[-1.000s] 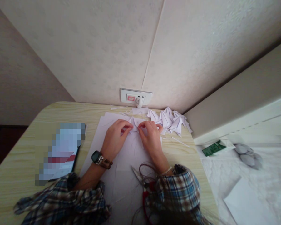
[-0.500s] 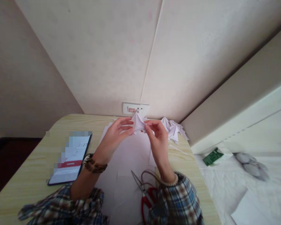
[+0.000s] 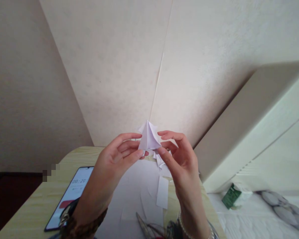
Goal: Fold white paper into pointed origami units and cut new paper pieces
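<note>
Between my hands is a folded white paper piece [image 3: 149,137], pointed at the top with a crease down its middle. My left hand [image 3: 121,152] pinches its lower left corner, thumb in front and fingers behind. At the lower right corner, my right hand [image 3: 180,156] holds it with the thumb, its index finger bent near the right side. Below lie white paper sheets [image 3: 132,192] and a narrow paper strip [image 3: 162,192]. The scissors [image 3: 144,225] rest on the sheets at the bottom edge, their handles mostly out of view.
A phone [image 3: 74,186] showing a timer lies left on the wooden table [image 3: 67,159], partly behind my left forearm. Paper pieces [image 3: 160,161] lie behind my right hand. The wall stands behind the table. To the right are a green and white box [image 3: 233,196] and a grey object [image 3: 281,209].
The view has tilted up, so the table sits lower in it. My hands have come up closer with the folded paper, which now shows its front more fully.
</note>
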Tool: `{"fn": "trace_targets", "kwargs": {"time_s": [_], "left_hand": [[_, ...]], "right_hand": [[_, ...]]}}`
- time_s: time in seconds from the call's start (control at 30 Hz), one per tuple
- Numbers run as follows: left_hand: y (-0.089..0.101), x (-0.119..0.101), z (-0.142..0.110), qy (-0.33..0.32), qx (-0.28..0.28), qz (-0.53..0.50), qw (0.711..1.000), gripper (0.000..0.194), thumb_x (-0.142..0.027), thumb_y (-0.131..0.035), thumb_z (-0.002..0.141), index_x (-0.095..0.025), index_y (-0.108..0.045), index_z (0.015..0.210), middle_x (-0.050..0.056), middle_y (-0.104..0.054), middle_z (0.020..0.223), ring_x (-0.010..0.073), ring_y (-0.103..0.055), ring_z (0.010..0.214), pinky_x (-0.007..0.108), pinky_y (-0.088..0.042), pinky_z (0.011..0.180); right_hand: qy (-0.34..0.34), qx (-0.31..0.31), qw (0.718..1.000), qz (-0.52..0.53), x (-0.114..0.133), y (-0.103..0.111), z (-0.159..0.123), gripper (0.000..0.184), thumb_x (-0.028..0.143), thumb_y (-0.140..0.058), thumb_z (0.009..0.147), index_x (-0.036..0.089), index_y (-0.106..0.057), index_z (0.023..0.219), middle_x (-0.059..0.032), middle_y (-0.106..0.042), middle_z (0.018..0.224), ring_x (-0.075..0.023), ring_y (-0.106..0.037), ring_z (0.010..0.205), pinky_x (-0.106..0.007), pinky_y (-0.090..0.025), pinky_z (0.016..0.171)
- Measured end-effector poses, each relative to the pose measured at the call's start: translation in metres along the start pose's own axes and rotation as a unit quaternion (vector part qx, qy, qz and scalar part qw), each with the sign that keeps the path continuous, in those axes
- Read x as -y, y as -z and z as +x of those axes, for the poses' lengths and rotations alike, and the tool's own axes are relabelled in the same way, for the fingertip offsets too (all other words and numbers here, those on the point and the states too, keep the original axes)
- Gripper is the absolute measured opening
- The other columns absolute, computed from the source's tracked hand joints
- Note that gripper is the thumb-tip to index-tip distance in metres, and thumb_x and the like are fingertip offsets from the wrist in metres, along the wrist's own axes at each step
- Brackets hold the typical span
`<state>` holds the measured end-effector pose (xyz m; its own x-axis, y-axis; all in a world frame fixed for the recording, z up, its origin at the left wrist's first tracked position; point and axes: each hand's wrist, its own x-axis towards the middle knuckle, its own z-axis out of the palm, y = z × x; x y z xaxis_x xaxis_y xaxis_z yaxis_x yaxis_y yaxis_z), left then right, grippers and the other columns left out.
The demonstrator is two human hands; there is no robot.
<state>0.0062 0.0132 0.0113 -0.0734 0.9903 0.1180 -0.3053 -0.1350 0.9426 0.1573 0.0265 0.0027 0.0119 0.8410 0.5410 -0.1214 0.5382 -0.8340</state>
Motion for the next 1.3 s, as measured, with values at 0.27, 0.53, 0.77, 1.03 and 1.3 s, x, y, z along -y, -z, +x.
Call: {"fn": "trace_targets", "kwargs": {"time_s": [0.27,0.53,0.77,1.03,1.3], "left_hand": [[0.003,-0.011,-0.007,-0.013,0.000,0.074,0.997,0.020,-0.022,-0.084,0.071,-0.028,-0.077,0.089,-0.005,-0.080,0.085,0.0134,-0.074,0.083,0.017,-0.058,0.076],[-0.005,-0.019,-0.018,0.027,-0.030,0.072,0.997,0.022,-0.021,-0.083,0.066,-0.027,-0.078,0.086,-0.005,-0.080,0.080,0.0166,-0.076,0.081,0.022,-0.061,0.076],[0.000,-0.016,-0.018,0.105,-0.031,0.069,0.992,0.031,-0.040,-0.082,0.073,-0.023,-0.077,0.098,0.002,-0.082,0.082,0.0209,-0.078,0.075,0.026,-0.062,0.070],[0.003,-0.012,-0.013,0.125,0.030,0.036,0.991,0.014,-0.035,-0.079,0.075,-0.023,-0.078,0.082,0.000,-0.077,0.066,0.0174,-0.071,0.054,0.021,-0.054,0.050],[0.004,-0.007,-0.013,0.097,0.028,0.025,0.995,0.054,-0.040,-0.083,0.072,-0.026,-0.066,0.121,0.002,-0.079,0.080,0.0216,-0.074,0.071,0.029,-0.060,0.067]], "right_hand": [[0.151,0.065,0.949,-0.268,0.017,0.006,-0.004,0.011,0.016,-0.068,0.090,0.026,-0.070,0.094,-0.0021,-0.057,0.126,-0.0151,-0.057,0.119,-0.030,-0.049,0.098],[0.220,0.061,0.923,-0.310,0.015,0.004,-0.006,0.018,0.007,-0.064,0.090,0.025,-0.068,0.088,-0.0017,-0.054,0.128,-0.0143,-0.054,0.122,-0.030,-0.049,0.097],[0.283,0.055,0.888,-0.359,0.015,0.006,-0.008,0.020,0.010,-0.061,0.092,0.026,-0.071,0.085,-0.0015,-0.051,0.133,-0.0188,-0.052,0.127,-0.037,-0.049,0.098],[0.272,0.112,0.875,-0.385,0.022,0.013,-0.011,0.016,0.019,-0.064,0.094,0.031,-0.074,0.097,0.0036,-0.048,0.145,-0.0241,-0.046,0.131,-0.042,-0.045,0.105],[0.241,0.128,0.894,-0.354,0.024,0.024,-0.012,0.027,0.016,-0.057,0.095,0.036,-0.076,0.097,0.0079,-0.046,0.149,-0.0276,-0.043,0.135,-0.047,-0.043,0.107]]}}
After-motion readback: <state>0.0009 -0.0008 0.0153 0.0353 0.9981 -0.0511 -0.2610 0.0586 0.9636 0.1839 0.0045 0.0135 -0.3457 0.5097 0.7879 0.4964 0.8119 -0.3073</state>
